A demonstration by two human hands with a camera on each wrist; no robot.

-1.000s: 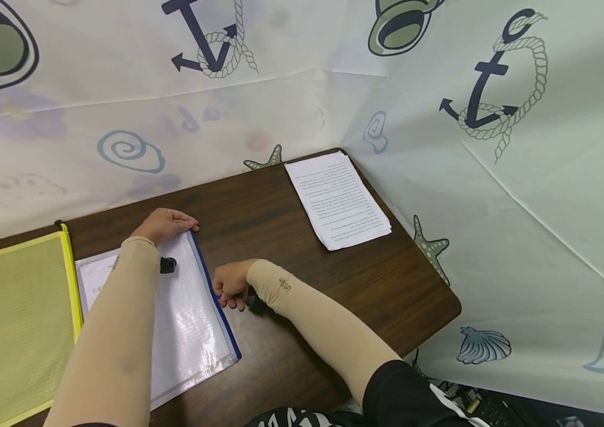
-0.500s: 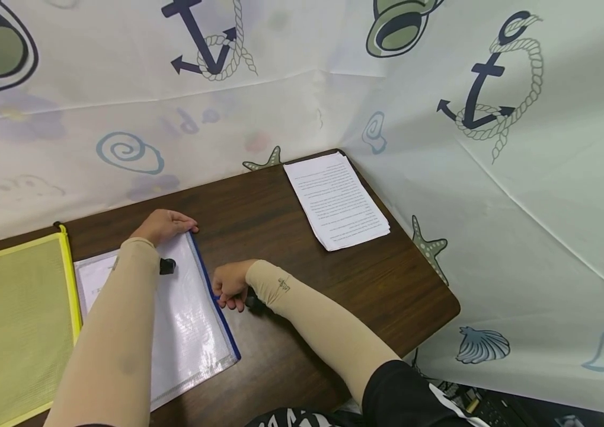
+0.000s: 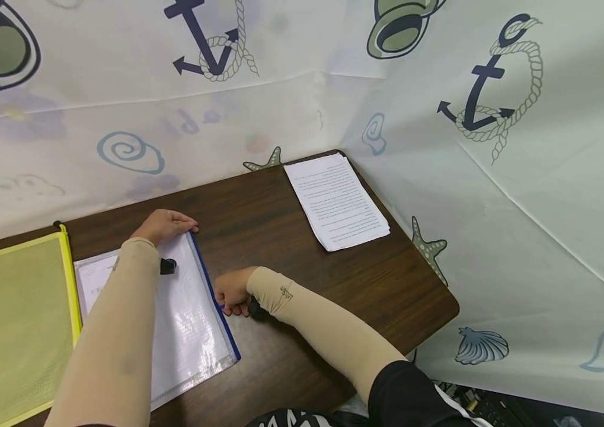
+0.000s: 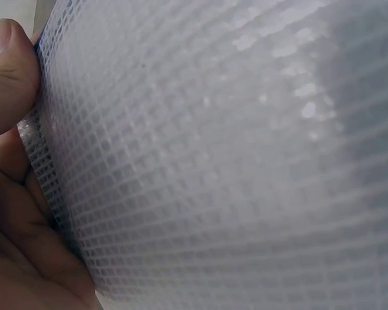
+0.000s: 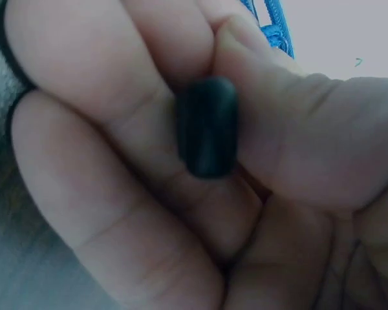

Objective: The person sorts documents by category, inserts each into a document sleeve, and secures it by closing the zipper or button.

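— So where's the mesh pouch (image 3: 189, 314)?
— Flat on the tabletop (image 3: 291, 284). Left hand (image 3: 165, 224) grips its far corner; right hand (image 3: 232, 292) pinches the black zipper pull (image 5: 207, 126) on the blue edge.

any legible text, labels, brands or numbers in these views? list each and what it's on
Nothing can be quoted with confidence.
Stack of printed sheets: lines of text, too small to read.
Small dark logo on the right sleeve: blurred, unreadable.
Paper inside the clear blue-zip pouch: faint print near its left end, unreadable.
Curtain: pictures only (anchors, shells, starfish).
Both wrist views: no text.
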